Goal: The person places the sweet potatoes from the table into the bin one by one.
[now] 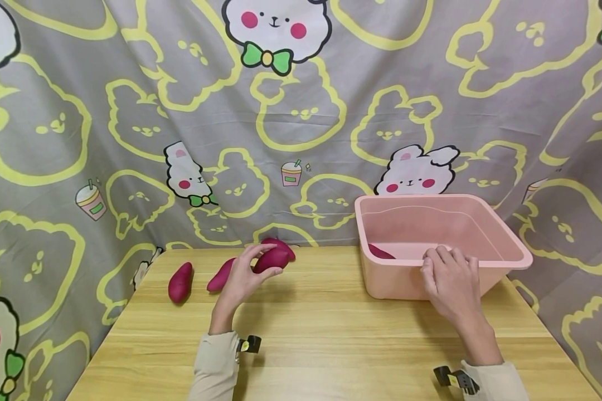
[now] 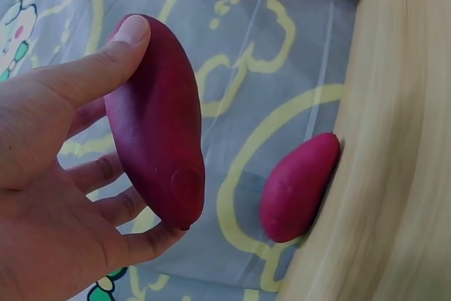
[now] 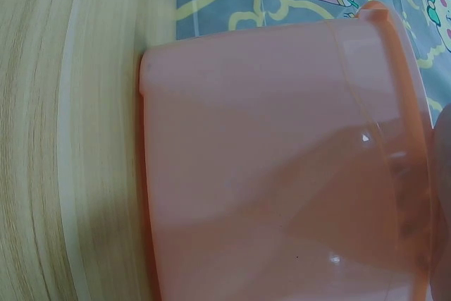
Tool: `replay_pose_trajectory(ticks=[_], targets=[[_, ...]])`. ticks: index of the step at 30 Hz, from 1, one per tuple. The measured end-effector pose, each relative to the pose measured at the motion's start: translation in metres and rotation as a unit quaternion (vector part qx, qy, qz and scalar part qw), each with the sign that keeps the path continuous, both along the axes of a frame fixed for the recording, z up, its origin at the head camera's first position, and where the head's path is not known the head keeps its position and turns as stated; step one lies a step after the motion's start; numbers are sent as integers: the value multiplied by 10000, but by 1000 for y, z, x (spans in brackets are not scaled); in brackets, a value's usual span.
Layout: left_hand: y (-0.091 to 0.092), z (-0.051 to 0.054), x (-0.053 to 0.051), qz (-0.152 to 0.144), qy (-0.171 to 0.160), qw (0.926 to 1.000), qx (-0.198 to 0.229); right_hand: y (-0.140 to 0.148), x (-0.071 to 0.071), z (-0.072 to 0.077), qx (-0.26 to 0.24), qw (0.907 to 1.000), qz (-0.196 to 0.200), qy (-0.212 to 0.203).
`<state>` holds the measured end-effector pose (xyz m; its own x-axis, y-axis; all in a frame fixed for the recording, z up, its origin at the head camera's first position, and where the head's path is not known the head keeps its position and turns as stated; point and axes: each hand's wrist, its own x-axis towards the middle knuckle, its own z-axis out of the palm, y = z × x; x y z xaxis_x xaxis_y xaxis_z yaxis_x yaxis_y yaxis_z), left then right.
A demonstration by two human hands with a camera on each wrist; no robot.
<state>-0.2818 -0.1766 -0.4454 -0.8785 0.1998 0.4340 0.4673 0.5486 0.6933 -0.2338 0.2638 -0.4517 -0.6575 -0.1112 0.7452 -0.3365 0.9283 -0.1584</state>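
In the head view the left hand (image 1: 246, 275) holds a dark red sweet potato (image 1: 272, 259) above the table, thumb on one side and fingers on the other; the left wrist view shows this sweet potato (image 2: 158, 121) whole. Behind it another sweet potato (image 1: 287, 249) lies near the curtain. Two more, one (image 1: 222, 277) partly behind the left hand and one (image 1: 180, 283) farther left, rest on the table. The right hand (image 1: 451, 278) grips the near rim of a pink bin (image 1: 396, 278), its fingers curled over the edge. Inside the bin a sweet potato (image 1: 380, 252) is partly visible.
The wooden table (image 1: 321, 345) meets a grey patterned curtain (image 1: 311, 161) along its back edge. The bin stands at the back right of the table, close to the curtain.
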Motion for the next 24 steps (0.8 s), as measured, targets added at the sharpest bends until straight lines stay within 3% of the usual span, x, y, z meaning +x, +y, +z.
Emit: replay_pose_trajectory(ticks=[24], targets=[[11,10,6,118,355,9991,186,0,0,-1,24,10000,-26,-27]])
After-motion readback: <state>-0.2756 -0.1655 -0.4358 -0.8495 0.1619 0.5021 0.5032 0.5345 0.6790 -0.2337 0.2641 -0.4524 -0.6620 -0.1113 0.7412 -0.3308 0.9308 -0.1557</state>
